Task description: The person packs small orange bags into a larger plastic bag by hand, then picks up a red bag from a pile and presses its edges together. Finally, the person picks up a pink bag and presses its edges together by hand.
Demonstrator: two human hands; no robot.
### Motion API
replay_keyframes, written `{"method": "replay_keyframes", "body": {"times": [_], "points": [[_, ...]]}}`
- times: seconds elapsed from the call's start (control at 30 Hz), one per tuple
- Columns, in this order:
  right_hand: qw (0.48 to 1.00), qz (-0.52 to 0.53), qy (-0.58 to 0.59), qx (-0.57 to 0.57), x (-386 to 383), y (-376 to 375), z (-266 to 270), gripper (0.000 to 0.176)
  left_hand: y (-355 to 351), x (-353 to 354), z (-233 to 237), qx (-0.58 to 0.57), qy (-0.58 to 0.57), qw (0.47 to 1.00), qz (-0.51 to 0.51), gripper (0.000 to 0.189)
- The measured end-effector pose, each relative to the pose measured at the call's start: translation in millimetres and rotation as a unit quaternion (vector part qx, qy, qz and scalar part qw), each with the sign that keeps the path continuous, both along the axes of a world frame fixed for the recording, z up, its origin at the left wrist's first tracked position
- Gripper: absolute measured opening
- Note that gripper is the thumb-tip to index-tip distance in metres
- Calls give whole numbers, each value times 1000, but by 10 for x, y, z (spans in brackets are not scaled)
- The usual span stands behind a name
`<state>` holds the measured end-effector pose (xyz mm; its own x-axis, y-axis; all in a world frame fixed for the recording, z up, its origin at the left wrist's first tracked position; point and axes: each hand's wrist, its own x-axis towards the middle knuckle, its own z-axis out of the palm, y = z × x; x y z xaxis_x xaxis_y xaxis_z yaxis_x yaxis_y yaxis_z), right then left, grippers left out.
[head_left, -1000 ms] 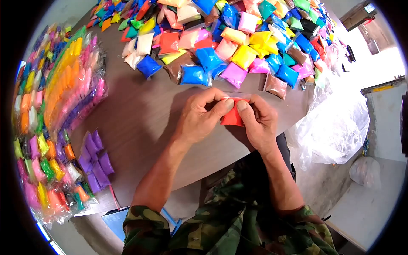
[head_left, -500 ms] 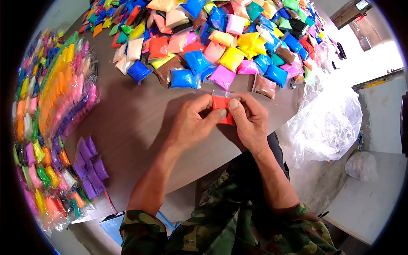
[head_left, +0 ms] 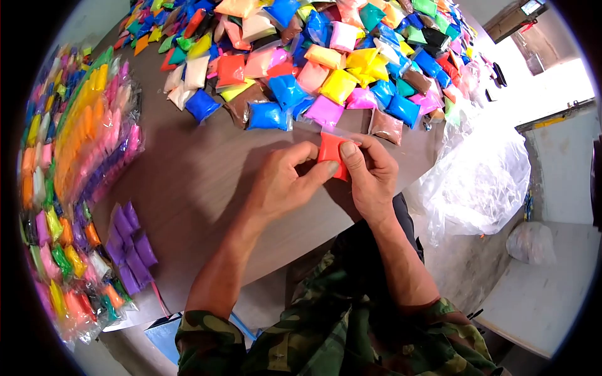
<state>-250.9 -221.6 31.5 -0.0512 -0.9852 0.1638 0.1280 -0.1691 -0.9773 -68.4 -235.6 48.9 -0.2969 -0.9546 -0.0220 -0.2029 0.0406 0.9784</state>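
Observation:
A small clear packet of red clay-like material (head_left: pixel 332 152) is held up over the table's near edge, its see-through top strip pointing away from me. My left hand (head_left: pixel 290 175) pinches the packet's left side between thumb and fingers. On its right side, my right hand (head_left: pixel 371 172) grips it with the thumb pressed on the front and the fingers curled behind. The packet's back is hidden. Just beyond my hands lie a pink packet (head_left: pixel 325 111), a brown packet (head_left: pixel 385 126) and a blue packet (head_left: pixel 268 116).
A large heap of colourful packets (head_left: pixel 301 75) covers the table's far side. Long bundles of packets (head_left: pixel 94 131) line the left edge, with a purple set (head_left: pixel 130 247) beside them. A big clear plastic bag (head_left: pixel 473 182) hangs at the right of the brown table (head_left: pixel 188 182).
The red packet has turned slightly between my hands, and more of its red face shows. My right fingers have shifted a little along its edge.

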Motion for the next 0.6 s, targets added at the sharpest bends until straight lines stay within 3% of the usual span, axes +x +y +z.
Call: {"method": "replay_keyframes", "body": {"times": [0.1,0.17,0.3,0.4,0.6], "points": [[1000,24,-10,16,12,-14,40,24,6,26,2,-16,-9,1000,18,25],[995,48,76,32,3,-25,53,29,8,38,24,6,8,999,32,24],[997,61,30,33,-25,-15,29,31,-20,40,-12,-1,27,1000,10,22],[999,37,10,39,-42,-6,18,29,-13,-3,-65,-21,102,995,4,21],[999,11,-10,43,-67,-6,-7,27,-2,10,20,-29,-33,999,-12,21]]}}
